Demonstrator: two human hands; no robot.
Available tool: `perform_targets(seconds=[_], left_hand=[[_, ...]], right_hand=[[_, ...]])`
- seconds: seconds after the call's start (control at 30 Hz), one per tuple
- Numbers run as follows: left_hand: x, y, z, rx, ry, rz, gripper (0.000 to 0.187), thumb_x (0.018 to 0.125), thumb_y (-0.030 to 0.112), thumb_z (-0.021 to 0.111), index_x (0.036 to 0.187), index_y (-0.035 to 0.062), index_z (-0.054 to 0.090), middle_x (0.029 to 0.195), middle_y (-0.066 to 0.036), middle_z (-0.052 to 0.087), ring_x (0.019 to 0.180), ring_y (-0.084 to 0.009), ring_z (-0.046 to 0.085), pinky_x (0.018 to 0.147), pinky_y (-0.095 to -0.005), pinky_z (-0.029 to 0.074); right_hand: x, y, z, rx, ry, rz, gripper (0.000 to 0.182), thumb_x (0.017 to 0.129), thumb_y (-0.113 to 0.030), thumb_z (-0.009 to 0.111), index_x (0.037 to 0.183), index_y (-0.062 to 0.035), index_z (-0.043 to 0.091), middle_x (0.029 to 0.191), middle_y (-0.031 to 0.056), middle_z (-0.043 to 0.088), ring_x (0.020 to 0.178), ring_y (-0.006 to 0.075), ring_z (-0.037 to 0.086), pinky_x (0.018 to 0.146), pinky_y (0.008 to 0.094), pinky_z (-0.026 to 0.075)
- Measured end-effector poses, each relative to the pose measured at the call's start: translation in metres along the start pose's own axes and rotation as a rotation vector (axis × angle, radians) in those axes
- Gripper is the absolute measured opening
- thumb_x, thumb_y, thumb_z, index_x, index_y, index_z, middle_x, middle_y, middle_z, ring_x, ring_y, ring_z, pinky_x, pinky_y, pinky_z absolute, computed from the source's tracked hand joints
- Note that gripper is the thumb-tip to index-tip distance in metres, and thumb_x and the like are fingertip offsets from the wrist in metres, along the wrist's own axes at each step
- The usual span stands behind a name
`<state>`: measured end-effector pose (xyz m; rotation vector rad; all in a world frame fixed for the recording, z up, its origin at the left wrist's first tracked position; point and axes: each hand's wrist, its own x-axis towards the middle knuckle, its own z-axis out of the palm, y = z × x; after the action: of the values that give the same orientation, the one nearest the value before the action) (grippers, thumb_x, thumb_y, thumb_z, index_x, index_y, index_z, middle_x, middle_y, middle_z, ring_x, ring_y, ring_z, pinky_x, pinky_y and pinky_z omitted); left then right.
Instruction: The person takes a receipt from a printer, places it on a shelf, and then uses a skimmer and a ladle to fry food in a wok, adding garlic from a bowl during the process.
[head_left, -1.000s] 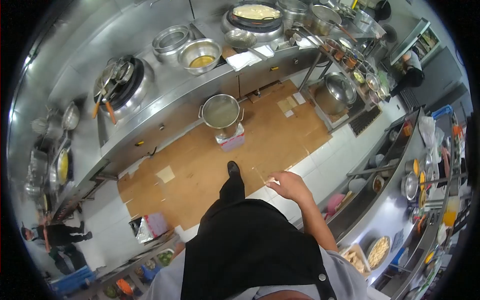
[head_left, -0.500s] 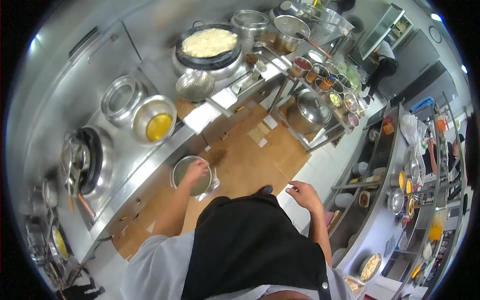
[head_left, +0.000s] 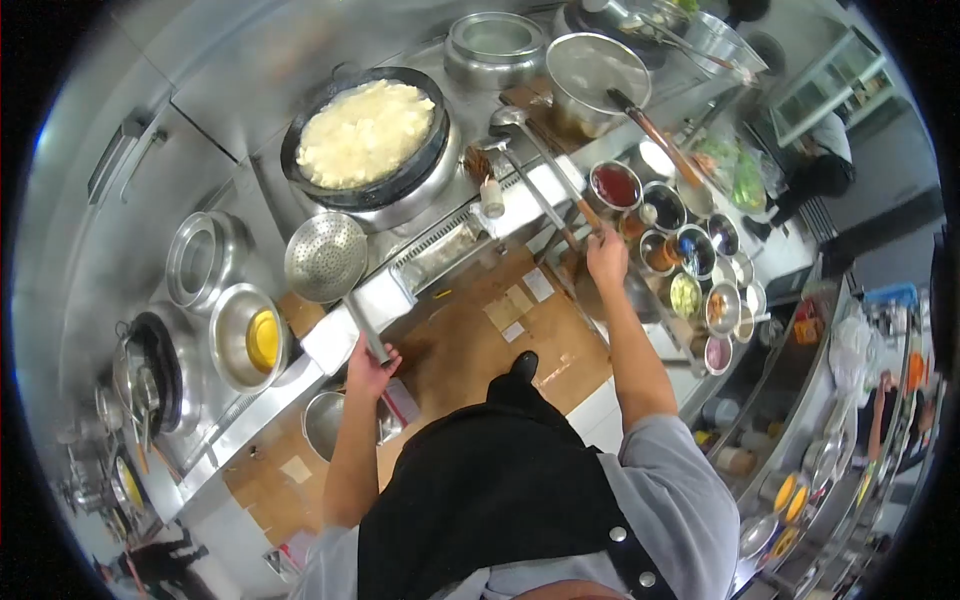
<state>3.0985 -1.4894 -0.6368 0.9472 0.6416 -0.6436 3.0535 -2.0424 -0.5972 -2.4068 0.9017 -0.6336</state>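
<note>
My left hand is at the handle end of a perforated metal skimmer; its fingers look apart, around and under the handle and not closed on it. The skimmer's bowl rests beside the wok, the handle sticking out over the counter's edge. My right hand is closed on the wooden handle end of a ladle. Next to it lies a second long-handled tool. Pale yellow, lumpy food fills the black wok on the stove.
A steel bowl with yellow liquid sits on the counter at left. Several seasoning pots, one with red sauce, stand at right near a strainer over a pot. A bucket is on the cardboard-covered floor. Another person stands far back.
The view has moved closer to the stove. My left hand rose from over the bucket to the skimmer's handle. My right hand went from beside my body forward onto the ladle's handle.
</note>
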Motion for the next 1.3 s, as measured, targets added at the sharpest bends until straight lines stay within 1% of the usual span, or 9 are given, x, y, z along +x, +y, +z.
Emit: perform_targets(seconds=[0.27,0.47,0.5,0.63,0.73,0.87,1.07,1.17,1.3], left_hand=[[0.003,0.018,0.046,0.022,0.231,0.188,0.021,0.095,0.018,0.071,0.109,0.005,0.06,0.081,-0.006,0.063,0.063,-0.0161,0.058,0.057,-0.0339,0.049],[-0.069,0.038,0.102,0.402,0.666,0.528,0.023,0.09,0.004,0.069,0.11,-0.0044,0.06,0.071,-0.003,0.057,0.054,-0.0101,0.053,0.047,-0.0269,0.043],[-0.082,0.048,0.105,0.401,0.653,0.58,0.023,0.09,0.004,0.068,0.11,-0.0043,0.06,0.071,-0.003,0.058,0.055,-0.0101,0.054,0.048,-0.027,0.043],[-0.112,0.104,0.109,0.518,0.524,0.782,0.024,0.088,0.005,0.068,0.11,-0.0011,0.062,0.072,-0.004,0.06,0.06,-0.0121,0.056,0.054,-0.0302,0.045],[-0.098,0.181,0.125,0.839,0.582,0.892,0.036,0.086,0.009,0.071,0.118,-0.0048,0.062,0.086,-0.019,0.069,0.077,-0.0298,0.068,0.07,-0.0405,0.053],[-0.018,0.264,0.139,1.187,0.753,1.04,0.052,0.085,0.011,0.07,0.133,-0.0045,0.058,0.117,-0.033,0.069,0.106,-0.0491,0.068,0.091,-0.0528,0.055],[0.027,0.308,0.165,1.408,0.768,0.853,0.039,0.088,0.012,0.06,0.125,-0.0024,0.056,0.121,-0.031,0.068,0.107,-0.0495,0.068,0.094,-0.0542,0.054],[0.053,0.302,0.147,1.421,0.691,0.795,0.04,0.088,0.012,0.058,0.123,-0.0053,0.055,0.118,-0.033,0.068,0.107,-0.0492,0.068,0.095,-0.0536,0.055],[0.061,0.282,0.146,1.342,0.644,0.691,0.05,0.081,0.016,0.067,0.123,-0.0083,0.057,0.105,-0.034,0.071,0.101,-0.0508,0.069,0.092,-0.0546,0.055]], right_hand=[[0.112,0.009,0.051,-0.162,-0.453,-0.023,0.036,0.085,-0.03,0.074,0.107,-0.0027,0.068,0.102,0.0274,0.072,0.103,0.0486,0.068,0.087,0.0556,0.053],[0.143,0.006,0.074,0.303,-0.641,-0.093,0.026,0.086,-0.022,0.073,0.092,0.0013,0.065,0.071,0.01,0.066,0.064,0.025,0.066,0.063,0.04,0.053],[0.118,-0.008,0.067,0.469,-0.625,0.08,0.02,0.09,-0.018,0.071,0.088,-0.0001,0.064,0.066,0.0051,0.06,0.054,0.0136,0.058,0.052,0.0322,0.047],[0.06,-0.086,0.028,0.702,-0.716,0.132,0.012,0.094,-0.009,0.067,0.102,-0.0024,0.062,0.068,0.0053,0.059,0.051,0.0123,0.053,0.047,0.0308,0.044],[0.097,-0.176,0.02,0.63,-0.626,-0.13,0.022,0.091,-0.01,0.071,0.107,0.001,0.06,0.07,0.0035,0.057,0.056,0.0122,0.052,0.05,0.0311,0.042],[0.146,-0.267,0.04,0.371,-0.607,-0.462,0.057,0.089,-0.015,0.071,0.14,0.0038,0.054,0.103,0.0263,0.073,0.097,0.0372,0.072,0.087,0.0438,0.054],[0.131,-0.317,0.12,0.025,-0.539,-0.295,0.072,0.088,-0.023,0.074,0.149,0.0038,0.046,0.121,0.0313,0.07,0.117,0.0464,0.066,0.1,0.048,0.052],[0.106,-0.312,0.152,0.256,-0.611,-0.256,0.072,0.089,-0.023,0.073,0.149,0.0052,0.046,0.122,0.0334,0.068,0.115,0.049,0.067,0.1,0.0483,0.052],[0.066,-0.339,0.146,0.68,-0.837,0.079,0.03,0.096,-0.012,0.064,0.124,0.0008,0.059,0.074,0.007,0.059,0.054,0.0152,0.058,0.047,0.032,0.048]])
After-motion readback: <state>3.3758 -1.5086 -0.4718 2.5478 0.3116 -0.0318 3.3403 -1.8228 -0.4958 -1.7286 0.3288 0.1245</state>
